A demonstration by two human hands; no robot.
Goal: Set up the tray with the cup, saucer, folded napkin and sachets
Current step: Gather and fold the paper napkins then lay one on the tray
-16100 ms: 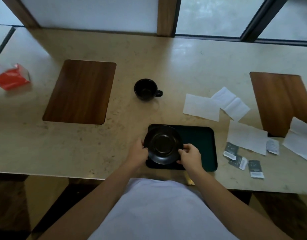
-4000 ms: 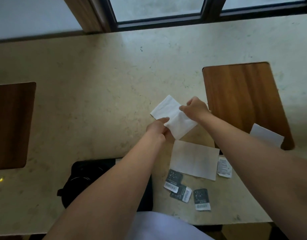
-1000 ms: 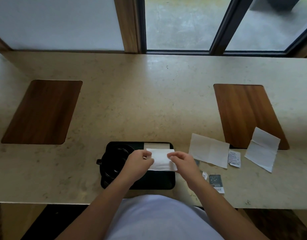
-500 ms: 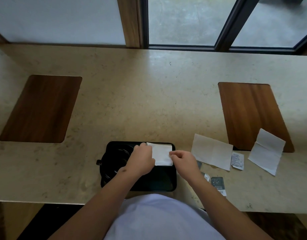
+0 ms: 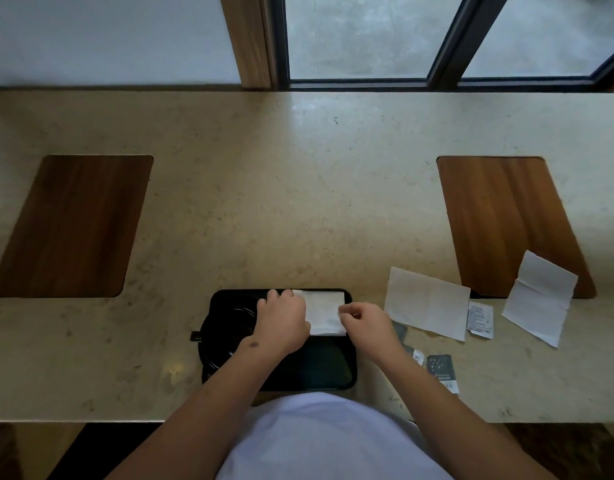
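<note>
Step in hand: placing of folded napkin (image 5: 324,315) on far right part of tray (image 5: 328,367), beside cup (image 5: 229,329) on saucer at tray's left. Left hand (image 5: 283,323) pressing napkin's left edge, fingers flat; right hand (image 5: 366,323) pinching its right edge. Next: release, then gather sachets (image 5: 440,370) from table (image 5: 298,202). Versus half a second ago: napkin shifted further back on tray, flatter.

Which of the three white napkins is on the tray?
The folded napkin under both hands, on the tray; the other two lie off it on the counter, to the right.
</note>
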